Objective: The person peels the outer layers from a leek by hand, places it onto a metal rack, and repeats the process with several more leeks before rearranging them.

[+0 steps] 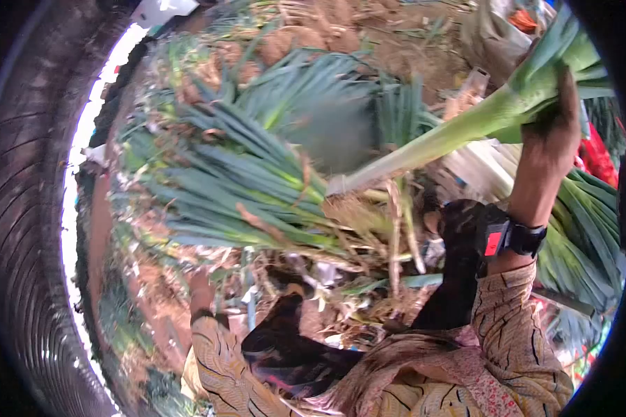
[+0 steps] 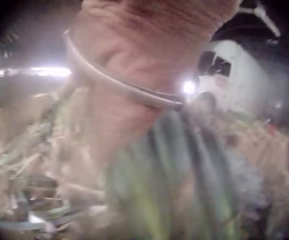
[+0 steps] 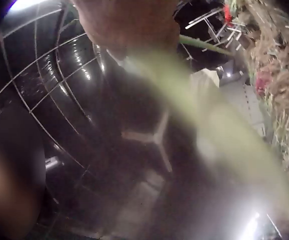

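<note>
In the head view my right hand [image 1: 555,124] is raised at the upper right and grips a thick leek [image 1: 452,139] by its green upper part. The pale shank slants down to the left, its root end over a pile of leeks [image 1: 236,184]. The same leek, blurred, runs down from my right hand [image 3: 129,25] in the right wrist view. My left hand [image 1: 201,292] is low at the left, beside the pile's near edge. Blurred green leaves [image 2: 174,185] cover the area in front of it in the left wrist view, and its fingers are hidden.
More leeks [image 1: 581,236] lie to the right, beyond my right wrist. Loose trimmings and dry leaves [image 1: 348,313] litter the ground between my legs. A sack [image 1: 490,35] stands at the upper right. A dark ribbed sheet [image 1: 28,208] curves along the left side.
</note>
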`<state>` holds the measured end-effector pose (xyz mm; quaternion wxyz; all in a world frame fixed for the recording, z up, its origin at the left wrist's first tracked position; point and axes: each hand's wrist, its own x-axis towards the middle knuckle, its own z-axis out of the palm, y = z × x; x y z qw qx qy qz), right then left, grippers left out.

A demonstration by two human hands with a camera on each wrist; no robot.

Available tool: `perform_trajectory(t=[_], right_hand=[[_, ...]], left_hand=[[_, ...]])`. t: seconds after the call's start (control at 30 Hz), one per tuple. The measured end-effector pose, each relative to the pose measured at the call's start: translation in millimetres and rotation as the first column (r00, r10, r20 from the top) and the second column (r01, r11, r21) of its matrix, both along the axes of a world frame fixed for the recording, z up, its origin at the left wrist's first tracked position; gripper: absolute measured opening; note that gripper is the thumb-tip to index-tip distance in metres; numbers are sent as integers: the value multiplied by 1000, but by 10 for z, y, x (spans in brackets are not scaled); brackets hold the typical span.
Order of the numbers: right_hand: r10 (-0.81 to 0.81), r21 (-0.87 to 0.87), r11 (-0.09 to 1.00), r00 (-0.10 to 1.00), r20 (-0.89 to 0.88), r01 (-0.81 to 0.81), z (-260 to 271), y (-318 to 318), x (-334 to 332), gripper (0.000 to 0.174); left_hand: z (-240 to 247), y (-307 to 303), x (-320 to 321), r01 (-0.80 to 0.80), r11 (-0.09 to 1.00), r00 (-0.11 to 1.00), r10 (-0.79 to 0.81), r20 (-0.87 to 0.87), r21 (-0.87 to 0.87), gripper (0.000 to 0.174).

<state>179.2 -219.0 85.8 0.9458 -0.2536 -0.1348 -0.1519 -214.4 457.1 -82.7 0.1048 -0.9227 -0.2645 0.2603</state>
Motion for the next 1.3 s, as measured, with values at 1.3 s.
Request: perform_trajectory(t=[1.3], right_hand=[[304, -515, 632, 796, -523, -580, -1170, 2622, -375, 12]], left_hand=[[1417, -4480, -1586, -430, 414, 248, 909, 335, -803, 19]])
